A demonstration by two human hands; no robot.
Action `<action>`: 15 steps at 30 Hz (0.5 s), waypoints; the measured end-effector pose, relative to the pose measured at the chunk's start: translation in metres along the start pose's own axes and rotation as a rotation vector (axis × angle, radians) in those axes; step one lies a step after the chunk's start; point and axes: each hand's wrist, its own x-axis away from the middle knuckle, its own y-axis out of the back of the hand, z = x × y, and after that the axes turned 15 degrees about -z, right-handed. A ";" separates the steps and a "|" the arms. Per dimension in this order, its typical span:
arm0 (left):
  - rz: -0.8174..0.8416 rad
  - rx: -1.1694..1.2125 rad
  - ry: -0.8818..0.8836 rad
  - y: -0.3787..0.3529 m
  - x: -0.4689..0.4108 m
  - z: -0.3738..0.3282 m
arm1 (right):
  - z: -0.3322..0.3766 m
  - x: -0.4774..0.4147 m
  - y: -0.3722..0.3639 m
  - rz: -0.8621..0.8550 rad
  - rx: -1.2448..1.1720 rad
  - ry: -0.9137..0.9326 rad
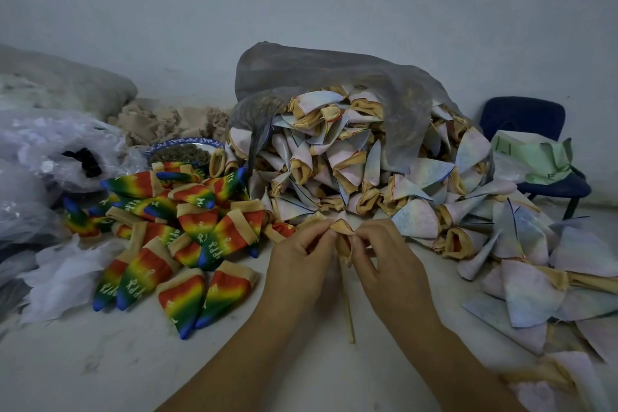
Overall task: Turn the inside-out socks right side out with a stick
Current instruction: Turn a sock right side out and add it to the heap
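Left hand, right hand side by side, fingertip pinch on sock cuff.

My bare forearms reach in from the lower edge and converge ahead of me, wrists straight and the backs of both hands turned up. My left grip and right grip sit close together with fingers curled. The fingertips of each pinch one side of the tan cuff of a pale inside-out sock.

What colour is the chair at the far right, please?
Dark blue; the chair shows best in the head view.
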 end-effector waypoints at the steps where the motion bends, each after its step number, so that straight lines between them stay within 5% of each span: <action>1: -0.003 0.021 0.025 -0.001 0.000 0.001 | 0.000 0.000 0.000 0.005 0.012 -0.015; 6: 0.060 0.156 0.230 -0.002 -0.002 0.002 | -0.003 -0.002 0.000 -0.042 0.009 -0.104; 15: 0.446 0.594 0.614 0.001 -0.003 -0.003 | -0.008 -0.002 -0.003 -0.027 -0.239 -0.298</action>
